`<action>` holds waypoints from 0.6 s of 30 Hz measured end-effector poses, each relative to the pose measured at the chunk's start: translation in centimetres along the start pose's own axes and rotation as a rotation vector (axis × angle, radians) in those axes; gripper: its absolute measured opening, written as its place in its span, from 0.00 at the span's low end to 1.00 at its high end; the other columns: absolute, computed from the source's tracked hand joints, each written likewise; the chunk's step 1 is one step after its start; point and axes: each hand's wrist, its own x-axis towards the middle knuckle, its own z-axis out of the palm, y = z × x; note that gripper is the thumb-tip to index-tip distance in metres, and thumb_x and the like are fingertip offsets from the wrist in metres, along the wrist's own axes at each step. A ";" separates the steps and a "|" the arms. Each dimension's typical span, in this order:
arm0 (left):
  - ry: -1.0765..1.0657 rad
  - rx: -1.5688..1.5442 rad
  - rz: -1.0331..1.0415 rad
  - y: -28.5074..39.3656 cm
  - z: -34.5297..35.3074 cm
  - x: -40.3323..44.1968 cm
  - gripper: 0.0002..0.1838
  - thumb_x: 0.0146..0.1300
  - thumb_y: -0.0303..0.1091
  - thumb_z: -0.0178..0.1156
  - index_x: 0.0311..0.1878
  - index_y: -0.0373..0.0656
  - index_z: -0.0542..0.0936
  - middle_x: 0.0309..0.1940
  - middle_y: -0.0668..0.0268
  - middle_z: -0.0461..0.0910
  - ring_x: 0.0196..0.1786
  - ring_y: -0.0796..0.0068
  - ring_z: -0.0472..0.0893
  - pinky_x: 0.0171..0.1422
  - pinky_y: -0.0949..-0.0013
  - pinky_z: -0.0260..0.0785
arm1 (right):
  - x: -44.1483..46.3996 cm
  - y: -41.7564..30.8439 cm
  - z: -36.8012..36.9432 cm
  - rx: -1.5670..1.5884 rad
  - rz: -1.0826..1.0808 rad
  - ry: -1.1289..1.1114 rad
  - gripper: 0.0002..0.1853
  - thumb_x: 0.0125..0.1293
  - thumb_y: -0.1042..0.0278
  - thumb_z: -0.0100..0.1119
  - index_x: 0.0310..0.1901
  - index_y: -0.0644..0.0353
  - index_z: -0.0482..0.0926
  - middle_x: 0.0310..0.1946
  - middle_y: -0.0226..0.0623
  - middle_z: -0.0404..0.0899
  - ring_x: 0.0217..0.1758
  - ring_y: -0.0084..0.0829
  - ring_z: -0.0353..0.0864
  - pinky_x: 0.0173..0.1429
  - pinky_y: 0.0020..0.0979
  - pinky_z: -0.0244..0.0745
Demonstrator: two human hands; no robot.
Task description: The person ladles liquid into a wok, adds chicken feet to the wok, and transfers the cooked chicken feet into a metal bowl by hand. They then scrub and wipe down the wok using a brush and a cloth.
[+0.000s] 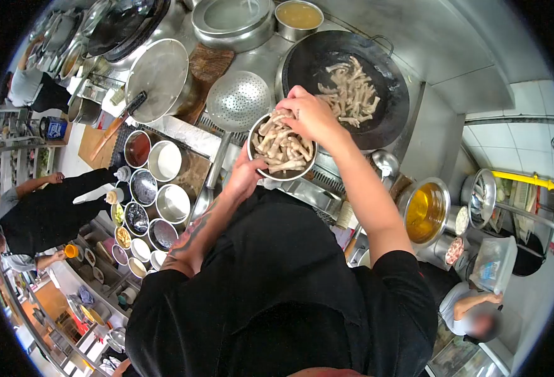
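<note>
A metal bowl [310, 164] heaped with pale chicken feet [281, 146] is tilted a little in front of my body. My left hand [245, 173] grips its near left rim, with the thumb over the edge. At the bowl's far side, my right hand [305, 114] has its fingers curled down onto the chicken feet at the top of the heap; the fingertips are partly hidden. Just beyond that hand stands a black wok [390, 129], where more chicken feet lie in a loose pile on the right part of its base.
Left of the bowl are a perforated strainer [239, 100], a large pot [157, 81] and several seasoning tubs [174, 204]. To the right are a ladle [387, 163] and a basin of yellow oil [426, 212]. Co-workers [50, 201] stand at the left and lower right.
</note>
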 end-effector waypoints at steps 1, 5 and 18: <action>0.000 -0.039 -0.010 -0.1 -0.1 0.1 0.48 0.51 0.11 0.50 0.79 0.47 0.57 0.72 0.56 0.68 0.70 0.58 0.74 0.67 0.56 0.75 | 0.0 0.1 0.6 -0.053 0.049 0.058 0.14 0.60 0.64 0.69 0.48 0.52 0.86 0.43 0.41 0.80 0.45 0.47 0.83 0.51 0.41 0.79; 0.029 -0.059 -0.022 -0.6 -0.8 0.0 0.48 0.51 0.11 0.50 0.80 0.46 0.57 0.72 0.56 0.68 0.70 0.58 0.73 0.68 0.58 0.74 | -0.9 0.6 1.8 0.100 0.080 0.086 0.14 0.59 0.70 0.69 0.48 0.55 0.85 0.43 0.39 0.80 0.47 0.46 0.82 0.53 0.38 0.77; 0.002 0.011 -0.041 0.2 -0.1 -0.1 0.47 0.53 0.12 0.51 0.80 0.47 0.55 0.69 0.57 0.70 0.70 0.59 0.73 0.67 0.57 0.75 | -0.5 -2.8 2.2 -0.048 -0.348 0.015 0.16 0.56 0.78 0.65 0.47 0.52 0.88 0.43 0.33 0.80 0.50 0.40 0.79 0.56 0.40 0.75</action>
